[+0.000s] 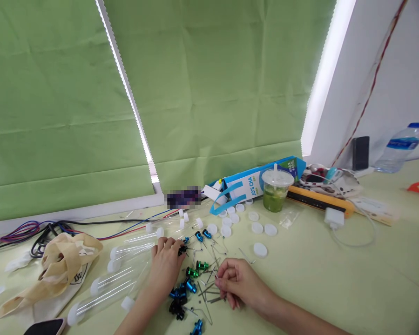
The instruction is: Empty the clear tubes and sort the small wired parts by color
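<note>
My left hand [166, 263] reaches over the table with its fingers curled down on a small black metal fitting [182, 250]. Thumb and forefinger of my right hand [242, 283] are pinched together at a thin metal rod, mostly hidden by the fingers. Between the hands lie green metal fittings [192, 272] and several loose thin rods and bent hex keys [206, 304]. Blue fittings [190, 285] and a black fitting [177, 308] are clustered nearer to me. More blue fittings [206, 233] rest beyond my left hand.
Clear plastic tubes [106, 291] with white ends lie at left, near a cloth bag [56, 265]. White caps [260, 250], a drink cup [275, 193] and a blue-white carrier bag [247, 184] stand behind. Right are a power strip [317, 201] and a water bottle [400, 148].
</note>
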`<state>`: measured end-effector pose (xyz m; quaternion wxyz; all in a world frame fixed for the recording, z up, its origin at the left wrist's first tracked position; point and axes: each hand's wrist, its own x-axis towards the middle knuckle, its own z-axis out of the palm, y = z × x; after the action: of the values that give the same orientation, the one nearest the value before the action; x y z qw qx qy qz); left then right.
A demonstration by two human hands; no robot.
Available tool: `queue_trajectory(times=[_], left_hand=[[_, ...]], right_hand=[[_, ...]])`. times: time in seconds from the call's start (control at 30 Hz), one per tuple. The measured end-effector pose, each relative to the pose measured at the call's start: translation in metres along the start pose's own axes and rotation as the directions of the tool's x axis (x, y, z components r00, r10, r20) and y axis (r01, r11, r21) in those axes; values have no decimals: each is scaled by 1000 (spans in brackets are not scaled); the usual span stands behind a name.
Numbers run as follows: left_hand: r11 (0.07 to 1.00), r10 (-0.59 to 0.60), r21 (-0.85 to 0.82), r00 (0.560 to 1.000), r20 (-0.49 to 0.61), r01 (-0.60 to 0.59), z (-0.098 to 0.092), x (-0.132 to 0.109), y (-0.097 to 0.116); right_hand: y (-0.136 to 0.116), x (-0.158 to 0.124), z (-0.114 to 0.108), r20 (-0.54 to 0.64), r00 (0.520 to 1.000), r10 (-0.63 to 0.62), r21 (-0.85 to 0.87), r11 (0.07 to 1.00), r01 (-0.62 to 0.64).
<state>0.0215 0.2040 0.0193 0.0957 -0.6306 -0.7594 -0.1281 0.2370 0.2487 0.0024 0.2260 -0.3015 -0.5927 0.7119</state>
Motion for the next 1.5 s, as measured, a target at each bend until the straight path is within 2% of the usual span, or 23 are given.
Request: queue_trajectory(times=[0.17,0.4,0.5,0.6,0.77,0.93,1.5], left_hand=[[1000,15,6,999,-31,-15,2,-1,3],[995,12,-97,999,-39,-16,-23,3,2],[977,21,-212,1000,-14,-23,-34,4,1],[901,23,-435,999,23,-10,-39,-1,11],[726,17,-687,998,63,31,-27,-14,43],[636,11,-769,995,99,69,-14,-21,54],[600,15,-797,996,93,65,-15,-22,56]], right_hand=[[1,-1,2,18,1000,-13,-25,1000,14],[2,-1,2,29,1000,-10,-1,1000,10],[-1,-2,2,52,999,-12,-6,1000,12],[-3,-3,2,57,998,-30,-10,999,31],[-7,-5,3,-5,999,-50,72,996,50],[-12,-6,6,-51,998,-30,96,995,34],[-9,-4,4,-57,998,-25,78,996,30]])
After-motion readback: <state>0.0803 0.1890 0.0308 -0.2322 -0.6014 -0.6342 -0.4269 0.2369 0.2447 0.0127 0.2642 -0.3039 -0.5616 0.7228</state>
